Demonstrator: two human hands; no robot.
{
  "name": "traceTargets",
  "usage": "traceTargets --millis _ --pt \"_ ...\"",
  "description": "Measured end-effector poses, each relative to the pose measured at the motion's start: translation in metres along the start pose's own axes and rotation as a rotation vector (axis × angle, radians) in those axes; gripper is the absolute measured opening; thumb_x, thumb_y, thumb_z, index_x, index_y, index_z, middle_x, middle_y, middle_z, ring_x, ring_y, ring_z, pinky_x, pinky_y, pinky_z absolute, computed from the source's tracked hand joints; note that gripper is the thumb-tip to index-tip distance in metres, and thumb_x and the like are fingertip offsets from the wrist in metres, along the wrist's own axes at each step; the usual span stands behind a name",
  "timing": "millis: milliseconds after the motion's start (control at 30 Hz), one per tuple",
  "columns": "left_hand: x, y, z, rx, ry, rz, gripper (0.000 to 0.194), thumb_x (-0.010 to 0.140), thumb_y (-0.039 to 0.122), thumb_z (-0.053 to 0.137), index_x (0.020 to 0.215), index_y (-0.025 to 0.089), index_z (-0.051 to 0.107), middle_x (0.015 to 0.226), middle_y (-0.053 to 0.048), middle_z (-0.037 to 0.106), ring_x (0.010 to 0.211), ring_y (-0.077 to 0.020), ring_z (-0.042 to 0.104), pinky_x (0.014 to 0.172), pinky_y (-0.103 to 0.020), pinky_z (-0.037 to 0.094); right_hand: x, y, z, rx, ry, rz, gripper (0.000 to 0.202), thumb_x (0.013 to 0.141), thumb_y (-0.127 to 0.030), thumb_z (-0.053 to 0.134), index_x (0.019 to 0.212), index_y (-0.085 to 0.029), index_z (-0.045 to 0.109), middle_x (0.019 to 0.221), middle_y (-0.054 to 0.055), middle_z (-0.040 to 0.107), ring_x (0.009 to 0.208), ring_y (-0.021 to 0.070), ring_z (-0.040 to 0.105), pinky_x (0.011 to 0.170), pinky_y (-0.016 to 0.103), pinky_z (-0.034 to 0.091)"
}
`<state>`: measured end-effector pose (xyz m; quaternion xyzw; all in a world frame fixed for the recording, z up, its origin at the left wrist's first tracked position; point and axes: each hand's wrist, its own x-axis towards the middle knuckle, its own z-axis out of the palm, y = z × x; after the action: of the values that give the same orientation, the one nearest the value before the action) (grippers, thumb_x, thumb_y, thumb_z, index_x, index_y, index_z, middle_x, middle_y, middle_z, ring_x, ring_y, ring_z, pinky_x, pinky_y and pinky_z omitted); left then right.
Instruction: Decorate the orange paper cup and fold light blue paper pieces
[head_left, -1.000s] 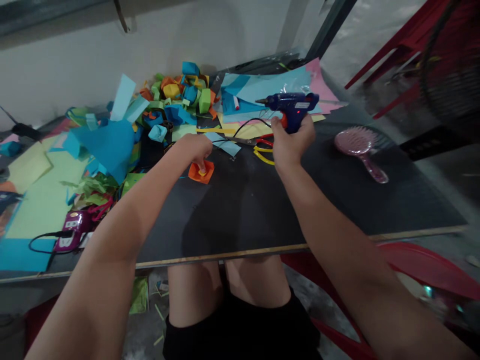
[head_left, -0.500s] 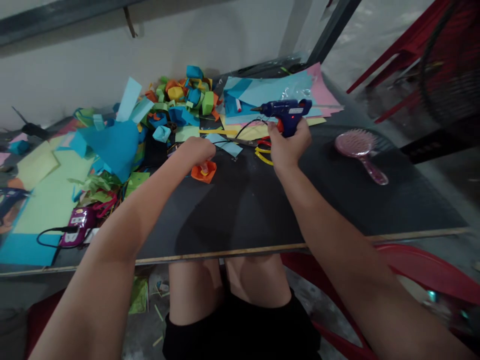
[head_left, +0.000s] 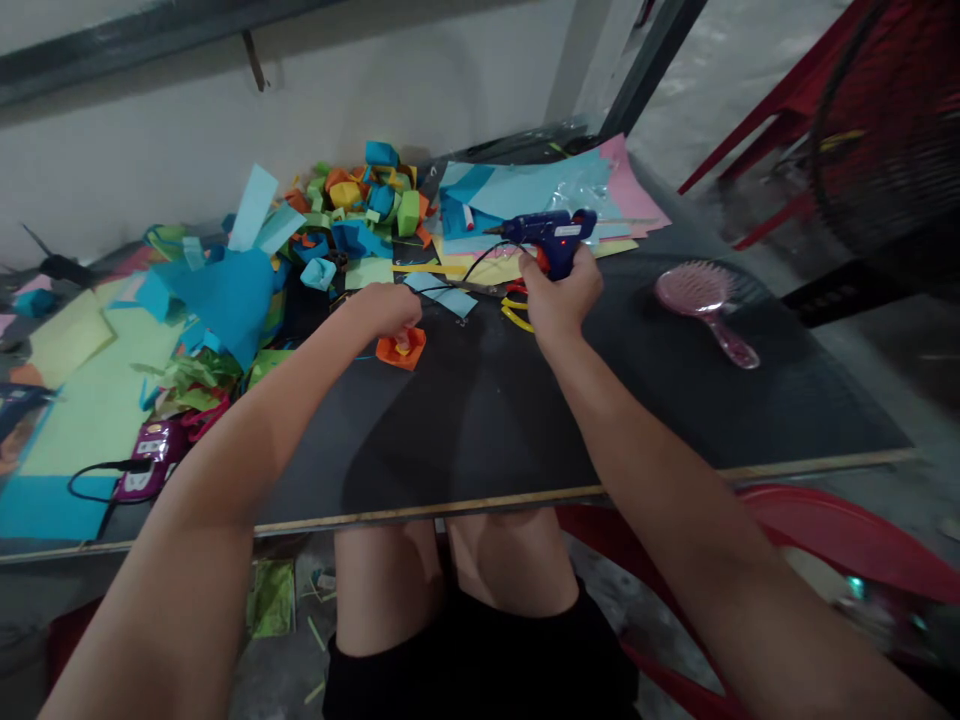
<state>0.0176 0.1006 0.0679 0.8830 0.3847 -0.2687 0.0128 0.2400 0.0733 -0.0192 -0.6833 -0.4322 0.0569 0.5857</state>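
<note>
Two bare hands reach over a dark, matt table (head_left: 480,440). The right hand (head_left: 562,300), just right of the centre of the frame, is closed around the handle of a glue gun (head_left: 553,230), with the thumb to the left of the grip. The left hand (head_left: 384,312), left of centre, is bunched narrow, with one finger pointing down into the orange paper (head_left: 388,350); whether the curled fingers pinch anything, I cannot tell.

The glue gun is hard, dark blue plastic with a pale label, a small red light and a nozzle pointing left; a thin black cord (head_left: 474,266) loops near it. Below the cord lie a flat, light blue paper strip (head_left: 446,297) and scissors (head_left: 516,318) with red and yellow handles. A pink hairbrush (head_left: 697,290) lies bristles up at the right, its handle glossy.

Folded paper shapes (head_left: 345,195), boxy and crisp-edged in blue, green, orange and yellow, heap up at upper left of centre. Smooth paper sheets (head_left: 517,185) in blue and pink spread to their right, partly under clear, crinkled plastic.

The orange paper sits on the table left of centre, shallow and angular with raised edges, a small yellow piece (head_left: 403,350) at its middle under the fingertip.
</note>
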Motion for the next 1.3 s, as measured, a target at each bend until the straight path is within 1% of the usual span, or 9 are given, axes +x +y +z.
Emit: traceTargets --millis 233,433,733,833,933,1000,1100,1200,1300 --pt "0.0 0.006 -0.003 0.038 -0.014 0.017 0.004 0.071 0.023 0.073 0.073 0.02 0.072 0.085 -0.01 0.069 0.084 -0.0241 0.062 0.066 -0.031 0.033 -0.001 0.005 0.004 0.007 0.019 -0.027 0.03 0.071 -0.042 0.068 0.089 -0.019 0.06 0.082 0.004 0.064 0.079 0.0242 0.061 0.082 0.05 0.05" --pt "0.003 0.004 -0.004 0.049 -0.026 0.007 0.01 0.071 0.03 0.073 0.075 0.021 0.071 0.086 -0.008 0.07 0.083 -0.021 0.061 0.063 -0.028 0.032 0.0 0.003 0.003 -0.011 0.003 -0.018 0.029 0.072 -0.04 0.069 0.09 -0.019 0.06 0.085 0.006 0.065 0.081 0.0245 0.062 0.083 0.048 0.049" --pt "0.001 0.004 -0.004 0.034 -0.024 0.006 0.01 0.069 0.031 0.074 0.074 0.022 0.071 0.079 -0.007 0.069 0.079 -0.0194 0.061 0.06 -0.028 0.03 0.001 0.006 0.005 -0.014 -0.002 -0.035 0.029 0.074 -0.041 0.068 0.092 -0.02 0.059 0.086 0.005 0.065 0.079 0.0229 0.062 0.081 0.046 0.05" --pt "0.003 0.004 -0.005 0.023 -0.005 0.001 0.014 0.066 0.031 0.077 0.07 0.021 0.068 0.075 -0.006 0.066 0.076 -0.0187 0.059 0.059 -0.028 0.028 0.002 0.004 0.004 -0.003 -0.009 -0.029 0.03 0.074 -0.042 0.067 0.092 -0.019 0.059 0.086 0.006 0.065 0.081 0.0238 0.062 0.082 0.047 0.05" --pt "0.002 -0.003 0.0 -0.036 0.057 -0.002 0.019 0.062 0.03 0.079 0.063 0.019 0.062 0.067 -0.003 0.06 0.072 -0.017 0.057 0.058 -0.027 0.025 0.002 0.004 0.004 0.022 -0.013 -0.024 0.032 0.075 -0.045 0.067 0.09 -0.019 0.059 0.084 0.006 0.064 0.081 0.0247 0.063 0.082 0.049 0.05" --pt "-0.002 -0.012 0.008 -0.153 0.144 0.009 0.026 0.062 0.031 0.078 0.058 0.018 0.056 0.059 0.0 0.054 0.066 -0.0149 0.053 0.056 -0.027 0.024 0.002 0.006 0.005 0.042 -0.004 -0.037 0.033 0.074 -0.047 0.068 0.088 -0.018 0.059 0.083 0.006 0.064 0.08 0.0245 0.063 0.081 0.049 0.05" --pt "-0.017 -0.027 0.025 -0.487 0.32 0.058 0.037 0.064 0.038 0.077 0.054 0.018 0.048 0.051 0.004 0.043 0.054 -0.0104 0.043 0.054 -0.026 0.025 0.005 0.013 0.01 0.067 -0.001 -0.093 0.035 0.076 -0.049 0.067 0.091 -0.018 0.059 0.084 0.006 0.064 0.079 0.0229 0.062 0.078 0.046 0.051" --pt "-0.033 -0.039 0.039 -0.91 0.676 0.005 0.039 0.066 0.043 0.077 0.06 0.019 0.047 0.054 0.005 0.04 0.052 -0.0083 0.038 0.052 -0.024 0.027 0.008 0.024 0.016 0.051 -0.014 -0.164 0.038 0.081 -0.051 0.062 0.099 -0.018 0.059 0.087 0.006 0.063 0.081 0.0228 0.063 0.076 0.045 0.052" --pt "-0.044 -0.043 0.047 -1.18 1.027 -0.083 0.036 0.068 0.045 0.076 0.067 0.021 0.049 0.059 0.004 0.042 0.051 -0.0073 0.036 0.049 -0.023 0.028 0.009 0.031 0.019 -0.021 -0.044 -0.227 0.037 0.086 -0.051 0.057 0.103 -0.019 0.058 0.088 0.007 0.063 0.082 0.0226 0.063 0.074 0.043 0.052"
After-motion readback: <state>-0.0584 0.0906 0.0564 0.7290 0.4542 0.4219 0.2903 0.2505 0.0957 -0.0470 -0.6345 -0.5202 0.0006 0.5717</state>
